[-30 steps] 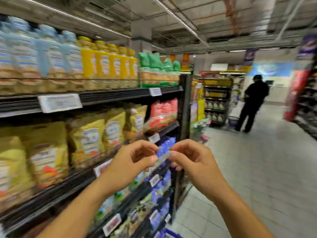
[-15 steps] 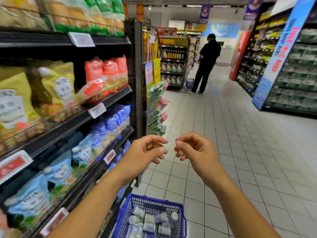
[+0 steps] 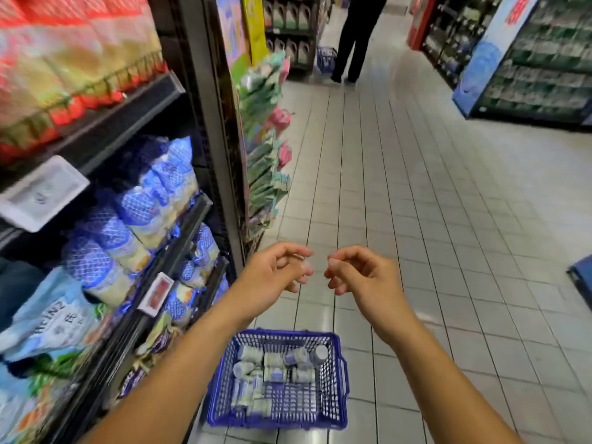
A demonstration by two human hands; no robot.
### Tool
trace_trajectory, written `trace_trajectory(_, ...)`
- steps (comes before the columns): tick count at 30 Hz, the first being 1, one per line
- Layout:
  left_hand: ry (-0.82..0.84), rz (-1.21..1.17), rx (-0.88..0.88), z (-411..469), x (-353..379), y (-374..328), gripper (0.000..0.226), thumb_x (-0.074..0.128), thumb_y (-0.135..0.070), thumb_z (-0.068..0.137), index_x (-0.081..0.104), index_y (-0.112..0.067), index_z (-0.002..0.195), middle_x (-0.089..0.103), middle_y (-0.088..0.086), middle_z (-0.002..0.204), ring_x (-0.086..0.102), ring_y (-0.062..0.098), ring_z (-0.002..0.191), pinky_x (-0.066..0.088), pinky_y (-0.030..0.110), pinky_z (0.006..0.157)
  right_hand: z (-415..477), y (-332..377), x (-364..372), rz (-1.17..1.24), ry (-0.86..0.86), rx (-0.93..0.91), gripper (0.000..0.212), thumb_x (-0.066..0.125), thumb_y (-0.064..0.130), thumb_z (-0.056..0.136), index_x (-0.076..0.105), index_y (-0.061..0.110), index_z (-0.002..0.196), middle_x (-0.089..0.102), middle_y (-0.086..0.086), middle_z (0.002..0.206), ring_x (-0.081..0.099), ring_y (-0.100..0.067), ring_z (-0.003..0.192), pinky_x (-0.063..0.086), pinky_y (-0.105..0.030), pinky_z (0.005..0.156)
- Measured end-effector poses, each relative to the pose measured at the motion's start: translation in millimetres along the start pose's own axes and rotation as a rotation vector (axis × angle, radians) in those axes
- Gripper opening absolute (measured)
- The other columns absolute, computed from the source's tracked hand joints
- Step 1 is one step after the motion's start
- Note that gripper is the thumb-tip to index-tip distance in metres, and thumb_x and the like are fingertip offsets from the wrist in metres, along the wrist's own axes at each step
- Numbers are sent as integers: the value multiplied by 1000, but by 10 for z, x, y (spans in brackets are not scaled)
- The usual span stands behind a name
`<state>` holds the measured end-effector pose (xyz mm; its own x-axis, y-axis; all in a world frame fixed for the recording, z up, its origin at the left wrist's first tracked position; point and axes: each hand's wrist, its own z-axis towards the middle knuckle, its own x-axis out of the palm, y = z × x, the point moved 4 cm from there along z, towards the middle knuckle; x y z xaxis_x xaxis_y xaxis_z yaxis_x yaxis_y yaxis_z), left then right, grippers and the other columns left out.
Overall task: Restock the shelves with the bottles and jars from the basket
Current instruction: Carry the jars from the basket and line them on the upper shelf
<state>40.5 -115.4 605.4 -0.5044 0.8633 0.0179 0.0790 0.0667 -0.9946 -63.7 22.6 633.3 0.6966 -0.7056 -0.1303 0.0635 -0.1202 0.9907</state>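
Note:
A blue plastic basket [image 3: 339,373] stands on the tiled floor below my hands. Several small pale bottles and jars [image 3: 275,370] lie in it. My left hand [image 3: 272,277] and my right hand [image 3: 362,277] hover side by side above the basket, fingertips nearly meeting, fingers loosely curled. Neither hand holds anything. The shelves [image 3: 128,123] run along my left, stocked with red, blue and light-blue bags.
A rack of hanging packets [image 3: 266,139] juts from the shelf end. A person in black [image 3: 355,36] stands far down the aisle beside another blue basket [image 3: 326,59]. More shelving [image 3: 528,65] lines the right side, and a blue object's edge [image 3: 581,280] shows at far right.
My view has tipped down from the upper shelves to the floor, bringing the whole basket into sight. Both hands kept their pose and stayed empty.

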Motion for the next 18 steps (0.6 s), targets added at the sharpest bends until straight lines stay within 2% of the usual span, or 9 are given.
trace_trajectory(7,31,-8,-181,586,-3,732,17,60,-11,95,67,-22,106,75,0,86,66,10,79,55,23,70,437,-827,-61,-8,2,173,9,62,6,95,69,10,91,71,-1,71,64,-11,63,52,-23,60)
trace_trajectory(12,-15,1,-331,807,16,1459,18,62,-21,89,68,-27,105,75,2,88,68,10,79,57,24,71,653,-1553,-181,-18,30,296,13,61,5,96,69,12,88,70,0,71,63,-8,61,52,-19,59)
trace_trajectory(18,-123,7,-562,837,-111,2741,16,61,-12,92,68,-23,102,74,-1,79,65,9,71,55,23,64,752,-2835,-183,-49,61,489,21,58,2,94,70,15,82,69,-3,70,61,-10,60,53,-21,57)
